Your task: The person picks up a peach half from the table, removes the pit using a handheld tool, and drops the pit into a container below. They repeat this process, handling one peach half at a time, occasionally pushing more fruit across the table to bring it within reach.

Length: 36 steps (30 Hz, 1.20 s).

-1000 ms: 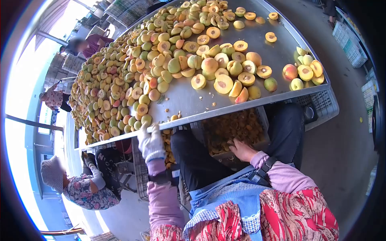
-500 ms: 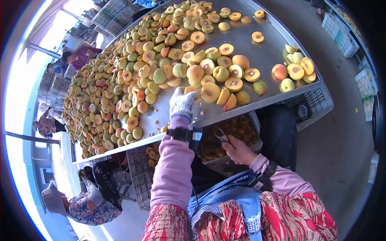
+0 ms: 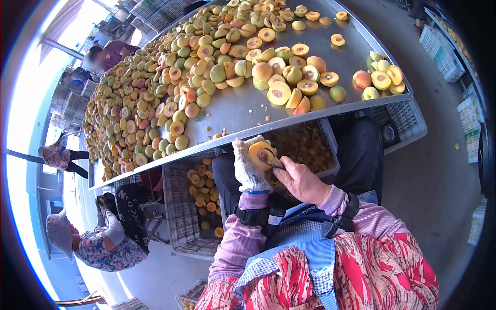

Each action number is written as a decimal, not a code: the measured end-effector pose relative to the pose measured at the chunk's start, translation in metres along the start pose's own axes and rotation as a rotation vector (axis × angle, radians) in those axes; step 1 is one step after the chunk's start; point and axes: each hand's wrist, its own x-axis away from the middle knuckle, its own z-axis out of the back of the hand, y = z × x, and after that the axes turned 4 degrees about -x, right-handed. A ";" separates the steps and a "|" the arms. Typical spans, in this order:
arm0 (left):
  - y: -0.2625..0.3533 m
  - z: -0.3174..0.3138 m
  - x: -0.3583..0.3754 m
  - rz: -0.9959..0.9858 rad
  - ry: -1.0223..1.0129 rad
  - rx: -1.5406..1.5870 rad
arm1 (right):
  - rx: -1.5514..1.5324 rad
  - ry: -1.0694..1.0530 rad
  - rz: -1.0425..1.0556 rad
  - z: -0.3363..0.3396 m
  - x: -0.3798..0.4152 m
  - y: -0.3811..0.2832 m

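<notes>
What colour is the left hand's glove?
The glove is white; it shows best in the head view.

Left grip [image 3: 249, 164]: white knit glove [image 3: 251, 178], blue hem [image 3: 256, 191]. Lilac sleeves [image 3: 377, 219], black wrist straps [image 3: 250, 216], boxy modules [image 3: 330, 229], white label [image 3: 274, 220] on left one. Red-and-cream patterned top [image 3: 382, 271], blue apron [image 3: 319, 254], gingham trim [image 3: 262, 267], dark trousers [image 3: 364, 147].

Fruit pile [image 3: 150, 93] sits on left and far side of table [image 3: 232, 113], small fruit cluster [image 3: 381, 80] at near right corner, fruit half [image 3: 258, 154] in left hand [image 3: 249, 170], right hand [image 3: 306, 182] right of it, one crate [image 3: 175, 206] left of knees [image 3: 364, 147], another crate [image 3: 334, 150] between them.
</notes>
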 end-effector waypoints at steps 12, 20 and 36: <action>-0.018 0.009 -0.003 -0.242 0.006 -0.101 | 0.005 -0.030 -0.132 -0.003 0.002 0.001; 0.013 0.003 -0.010 0.219 -0.205 -0.453 | -0.007 -0.169 0.075 0.015 0.003 0.012; -0.007 0.002 -0.009 0.414 0.059 -0.198 | -0.149 -0.390 -0.360 0.024 -0.008 0.016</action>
